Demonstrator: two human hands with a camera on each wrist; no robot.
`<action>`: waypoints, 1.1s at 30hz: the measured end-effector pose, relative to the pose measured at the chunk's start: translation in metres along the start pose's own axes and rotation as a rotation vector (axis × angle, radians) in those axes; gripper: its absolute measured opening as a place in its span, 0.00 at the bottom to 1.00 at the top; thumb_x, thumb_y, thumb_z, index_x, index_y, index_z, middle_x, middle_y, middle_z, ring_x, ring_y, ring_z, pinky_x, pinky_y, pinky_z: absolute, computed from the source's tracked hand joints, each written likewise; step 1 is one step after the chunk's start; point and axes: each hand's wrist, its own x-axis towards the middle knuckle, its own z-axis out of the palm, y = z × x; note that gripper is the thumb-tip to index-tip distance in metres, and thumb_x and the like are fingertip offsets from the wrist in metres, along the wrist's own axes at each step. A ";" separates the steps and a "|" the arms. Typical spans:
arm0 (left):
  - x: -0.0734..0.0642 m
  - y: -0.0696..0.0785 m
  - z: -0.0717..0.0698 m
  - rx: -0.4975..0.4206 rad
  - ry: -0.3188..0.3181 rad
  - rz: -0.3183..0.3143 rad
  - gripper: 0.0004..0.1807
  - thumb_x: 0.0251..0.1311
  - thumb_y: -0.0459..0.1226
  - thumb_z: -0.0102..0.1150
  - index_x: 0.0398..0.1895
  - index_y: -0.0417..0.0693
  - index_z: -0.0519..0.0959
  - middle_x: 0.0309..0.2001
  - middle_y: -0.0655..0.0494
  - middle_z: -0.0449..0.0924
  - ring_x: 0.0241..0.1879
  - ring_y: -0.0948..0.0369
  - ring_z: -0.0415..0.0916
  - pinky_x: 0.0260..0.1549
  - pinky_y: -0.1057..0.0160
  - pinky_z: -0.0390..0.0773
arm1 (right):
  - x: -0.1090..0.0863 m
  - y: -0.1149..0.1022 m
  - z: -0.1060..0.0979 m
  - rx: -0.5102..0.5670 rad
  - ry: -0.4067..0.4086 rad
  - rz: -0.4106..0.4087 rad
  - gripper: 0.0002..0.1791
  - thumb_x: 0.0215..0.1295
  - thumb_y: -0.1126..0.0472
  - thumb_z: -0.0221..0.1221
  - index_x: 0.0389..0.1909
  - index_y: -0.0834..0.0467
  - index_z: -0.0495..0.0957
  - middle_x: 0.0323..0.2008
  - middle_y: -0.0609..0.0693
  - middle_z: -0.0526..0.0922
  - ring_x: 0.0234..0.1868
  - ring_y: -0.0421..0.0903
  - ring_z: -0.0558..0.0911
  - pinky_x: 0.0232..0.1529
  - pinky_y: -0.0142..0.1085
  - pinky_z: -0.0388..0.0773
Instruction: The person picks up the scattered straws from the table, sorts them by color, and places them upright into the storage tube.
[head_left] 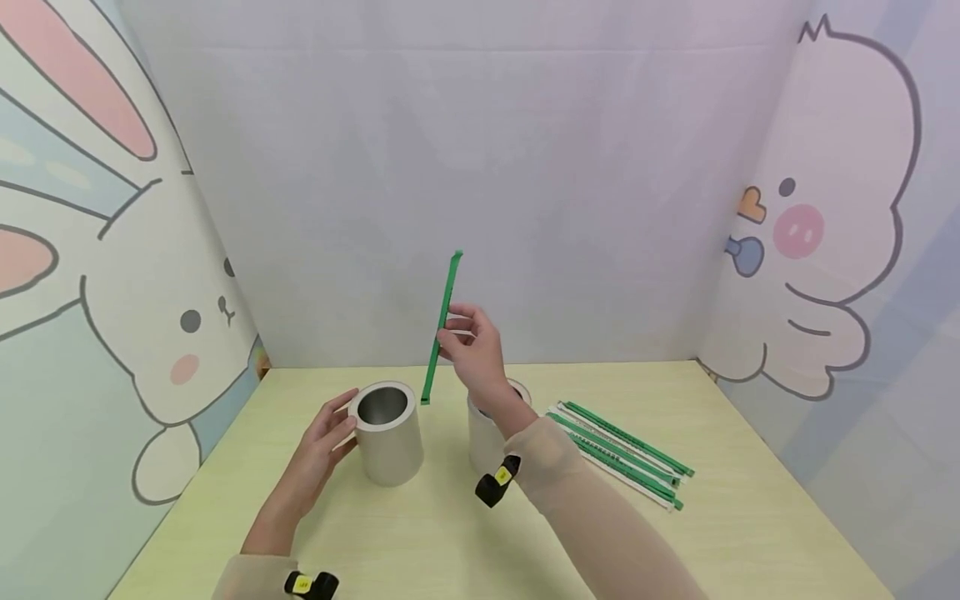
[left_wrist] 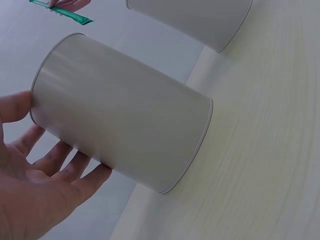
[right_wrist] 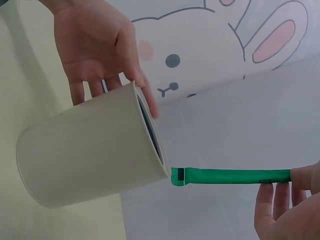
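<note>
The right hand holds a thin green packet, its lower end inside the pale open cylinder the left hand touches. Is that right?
No: the lower end of the thin green packet is outside the pale open cylinder, as the right wrist view shows. The right hand does hold the packet, and the left hand does touch the cylinder.

The left canister [head_left: 392,454] looks smooth and satiny outside, metallic within. The slim green wrapper [right_wrist: 230,176] has a ribbed end. Matt wood grain covers the tabletop [head_left: 375,533]; the far backdrop [head_left: 465,167] resembles cloth.
</note>
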 end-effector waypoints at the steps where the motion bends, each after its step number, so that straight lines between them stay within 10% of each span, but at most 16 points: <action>1: 0.000 0.001 0.000 0.000 0.000 0.001 0.33 0.85 0.49 0.45 0.85 0.52 0.53 0.79 0.43 0.57 0.70 0.66 0.63 0.77 0.33 0.59 | 0.000 0.002 0.003 0.011 0.003 0.007 0.20 0.75 0.70 0.62 0.63 0.53 0.78 0.49 0.53 0.80 0.45 0.47 0.84 0.52 0.43 0.89; 18: 0.002 0.001 0.002 -0.012 -0.010 0.002 0.33 0.85 0.49 0.45 0.85 0.52 0.52 0.81 0.43 0.56 0.80 0.43 0.53 0.77 0.33 0.57 | 0.002 0.021 0.025 0.127 0.066 0.032 0.23 0.73 0.73 0.62 0.65 0.54 0.78 0.48 0.53 0.80 0.44 0.45 0.84 0.51 0.43 0.89; 33: 0.001 0.000 0.000 -0.003 -0.001 -0.004 0.33 0.85 0.49 0.45 0.85 0.51 0.52 0.80 0.43 0.56 0.72 0.61 0.61 0.77 0.32 0.58 | -0.011 0.059 0.041 0.153 0.071 0.087 0.22 0.71 0.75 0.62 0.62 0.55 0.78 0.49 0.53 0.80 0.44 0.44 0.84 0.50 0.41 0.89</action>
